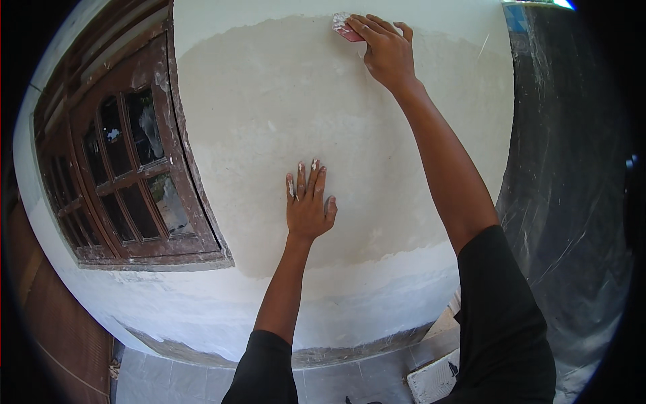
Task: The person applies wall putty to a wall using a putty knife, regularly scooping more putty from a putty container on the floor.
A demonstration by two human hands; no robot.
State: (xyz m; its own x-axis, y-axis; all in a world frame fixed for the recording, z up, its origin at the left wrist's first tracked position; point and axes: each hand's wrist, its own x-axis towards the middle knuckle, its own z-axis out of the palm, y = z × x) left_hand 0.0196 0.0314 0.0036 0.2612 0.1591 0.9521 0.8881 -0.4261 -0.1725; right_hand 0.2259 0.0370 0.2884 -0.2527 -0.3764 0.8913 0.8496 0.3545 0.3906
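Red putty scraper (347, 28) juts left from the right hand (390, 55), whose fingers grasp it; the left hand (309, 210) lies nearer, fingers spread against the wall (249, 108)

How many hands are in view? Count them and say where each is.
2: the left hand, fingers extended, appears to rest on the lower middle of the beige wall patch; the right hand, higher up, holds a red flat tool near the patch's top edge.
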